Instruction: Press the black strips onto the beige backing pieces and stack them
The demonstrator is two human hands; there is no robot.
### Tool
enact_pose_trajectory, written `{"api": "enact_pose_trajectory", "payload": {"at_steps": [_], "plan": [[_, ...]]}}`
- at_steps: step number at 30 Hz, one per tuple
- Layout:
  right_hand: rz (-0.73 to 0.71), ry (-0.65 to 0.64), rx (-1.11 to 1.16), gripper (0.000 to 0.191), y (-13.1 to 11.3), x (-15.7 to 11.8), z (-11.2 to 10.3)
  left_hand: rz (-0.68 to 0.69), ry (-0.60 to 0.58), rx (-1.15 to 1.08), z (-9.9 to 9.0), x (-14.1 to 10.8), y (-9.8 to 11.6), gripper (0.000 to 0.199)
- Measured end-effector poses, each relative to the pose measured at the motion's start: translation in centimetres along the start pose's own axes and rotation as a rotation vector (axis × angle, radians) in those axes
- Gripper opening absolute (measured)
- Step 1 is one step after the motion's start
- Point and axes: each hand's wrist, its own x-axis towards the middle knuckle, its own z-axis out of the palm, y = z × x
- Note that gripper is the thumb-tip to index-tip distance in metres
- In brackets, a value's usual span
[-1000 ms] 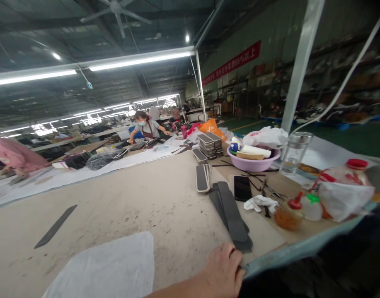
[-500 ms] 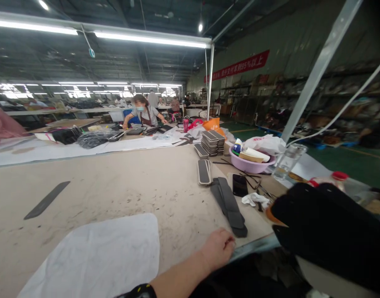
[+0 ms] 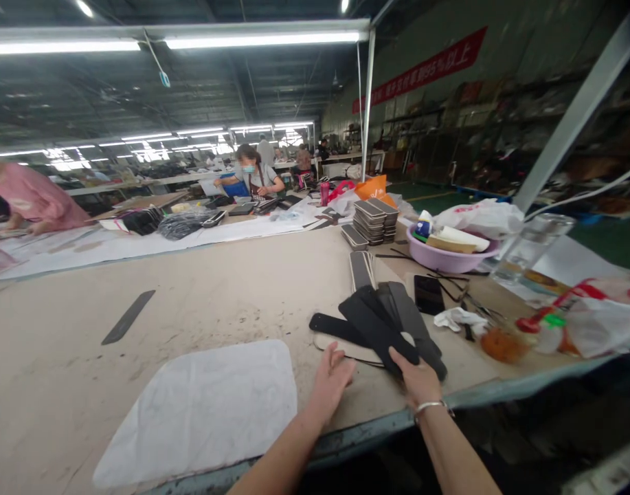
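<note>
Counter (image 3: 191, 289) carries everything. White cloth pad (image 3: 206, 412) lies left of both grips. Fan of dark strips (image 3: 381, 323) sits directly ahead of the right hand (image 3: 418, 378), long axes running from the grip away and to the left, spread out like a hand of cards. Right grip is closed on the near ends of the fan. Left hand (image 3: 330, 378) is open, fingers flat on the counter just beside the leftmost strip, touching a pale piece (image 3: 345, 347) under the fan. Right hand nearer. 1 stray strip (image 3: 128, 317) lies well off left. Writing: red banner (image 3: 422, 69) up right, characters too blurred to read.
</note>
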Motion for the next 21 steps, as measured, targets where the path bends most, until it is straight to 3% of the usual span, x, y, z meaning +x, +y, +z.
{"api": "enact_pose_trajectory", "payload": {"at_steps": [2,6,11,16,19,21], "plan": [[0.012,-0.047,-0.096,0.05,1.2,0.0,0.2,0.065,0.017,0.145,-0.4,0.8,-0.7,0.055],[-0.062,-0.099,-0.295,0.055,2.2,0.3,-1.7,0.187,0.028,0.406,-0.2,2.0,-1.1,0.036],[-0.232,-0.194,-0.635,0.048,1.8,-0.1,-2.9,0.251,0.048,0.512,1.0,3.2,-0.2,0.025],[-0.232,-0.154,-0.65,0.046,1.3,-0.2,-2.4,0.279,-0.057,0.526,1.4,3.4,0.6,0.025],[-0.192,-0.149,-0.592,0.046,1.7,0.0,-2.2,0.271,-0.099,0.512,0.9,2.2,1.1,0.027],[-0.16,-0.198,-0.506,0.036,2.2,-0.1,-1.9,0.246,-0.089,0.509,0.7,0.8,1.0,0.026]]}}
